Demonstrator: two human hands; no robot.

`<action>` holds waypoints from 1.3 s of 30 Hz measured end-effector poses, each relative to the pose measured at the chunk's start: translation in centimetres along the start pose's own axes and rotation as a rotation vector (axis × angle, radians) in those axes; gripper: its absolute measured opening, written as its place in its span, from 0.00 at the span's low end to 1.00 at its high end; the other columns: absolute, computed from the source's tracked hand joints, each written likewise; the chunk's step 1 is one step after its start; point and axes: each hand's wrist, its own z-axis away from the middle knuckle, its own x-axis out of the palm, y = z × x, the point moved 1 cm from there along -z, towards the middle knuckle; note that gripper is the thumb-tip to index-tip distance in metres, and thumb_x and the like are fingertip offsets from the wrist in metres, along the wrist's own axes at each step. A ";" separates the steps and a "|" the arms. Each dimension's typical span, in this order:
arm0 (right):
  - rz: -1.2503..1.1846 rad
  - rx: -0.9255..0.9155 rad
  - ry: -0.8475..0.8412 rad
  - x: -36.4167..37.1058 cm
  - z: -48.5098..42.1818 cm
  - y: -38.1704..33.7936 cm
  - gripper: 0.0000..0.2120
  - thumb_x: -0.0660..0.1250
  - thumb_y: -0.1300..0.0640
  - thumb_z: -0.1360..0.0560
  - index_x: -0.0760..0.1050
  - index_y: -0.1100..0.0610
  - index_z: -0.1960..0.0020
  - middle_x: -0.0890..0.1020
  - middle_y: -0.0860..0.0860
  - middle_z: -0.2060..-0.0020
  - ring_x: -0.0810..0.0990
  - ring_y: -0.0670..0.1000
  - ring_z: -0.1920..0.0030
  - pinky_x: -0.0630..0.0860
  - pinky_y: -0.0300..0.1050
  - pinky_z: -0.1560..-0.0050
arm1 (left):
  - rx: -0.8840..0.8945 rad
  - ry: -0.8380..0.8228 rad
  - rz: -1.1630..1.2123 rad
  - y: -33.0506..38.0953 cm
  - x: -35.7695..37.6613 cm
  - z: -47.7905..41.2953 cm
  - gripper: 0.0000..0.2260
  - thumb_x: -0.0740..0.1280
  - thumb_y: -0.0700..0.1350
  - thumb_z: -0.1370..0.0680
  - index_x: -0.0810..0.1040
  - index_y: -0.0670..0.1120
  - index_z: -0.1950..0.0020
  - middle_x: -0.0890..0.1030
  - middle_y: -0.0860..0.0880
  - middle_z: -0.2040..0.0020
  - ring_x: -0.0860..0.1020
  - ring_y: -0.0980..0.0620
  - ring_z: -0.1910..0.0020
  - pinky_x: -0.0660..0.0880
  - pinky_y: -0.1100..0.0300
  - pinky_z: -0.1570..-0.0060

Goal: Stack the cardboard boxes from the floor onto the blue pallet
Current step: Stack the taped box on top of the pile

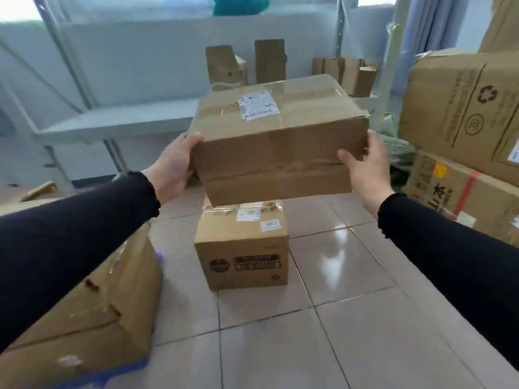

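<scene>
I hold a taped cardboard box [278, 138] with a white shipping label in the air at the centre of the view. My left hand [174, 167] presses its left side and my right hand [365, 167] grips its right front corner. Below it a smaller cardboard box [243, 248] with a white sticker stands on the tiled floor. At the lower left a large cardboard box [92, 318] sits on the blue pallet [126, 373], of which only a blue edge shows.
Big printed cartons [460, 108] are stacked at the right. A grey metal shelf [112, 122] runs along the back left, with flattened cardboard pieces [269, 61] leaning at the far wall. Glossy beige floor tiles [351, 332] fill the foreground.
</scene>
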 end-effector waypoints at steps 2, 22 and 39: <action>-0.043 -0.060 -0.064 5.0 2.2 -3.9 0.25 0.68 0.55 0.19 0.68 0.50 0.24 0.74 0.46 0.34 0.74 0.47 0.34 0.70 0.48 0.30 | 0.048 0.088 -0.045 2.4 -7.7 1.3 0.07 0.63 0.52 0.18 0.77 0.51 0.48 0.76 0.53 0.55 0.74 0.53 0.56 0.72 0.56 0.53; -0.150 -0.145 -0.547 33.4 25.4 -17.4 0.24 0.64 0.58 0.17 0.62 0.44 0.25 0.77 0.46 0.39 0.78 0.49 0.37 0.78 0.45 0.39 | -0.045 0.536 0.008 2.5 -46.7 15.8 0.08 0.63 0.53 0.17 0.77 0.50 0.48 0.73 0.52 0.55 0.72 0.57 0.58 0.72 0.65 0.63; -0.036 -0.188 -0.625 33.5 26.4 -16.0 0.24 0.67 0.55 0.18 0.64 0.51 0.24 0.76 0.48 0.35 0.76 0.47 0.39 0.73 0.35 0.45 | 0.025 0.668 -0.167 1.5 -46.9 16.5 0.09 0.61 0.47 0.17 0.78 0.45 0.42 0.74 0.54 0.57 0.76 0.65 0.64 0.70 0.71 0.66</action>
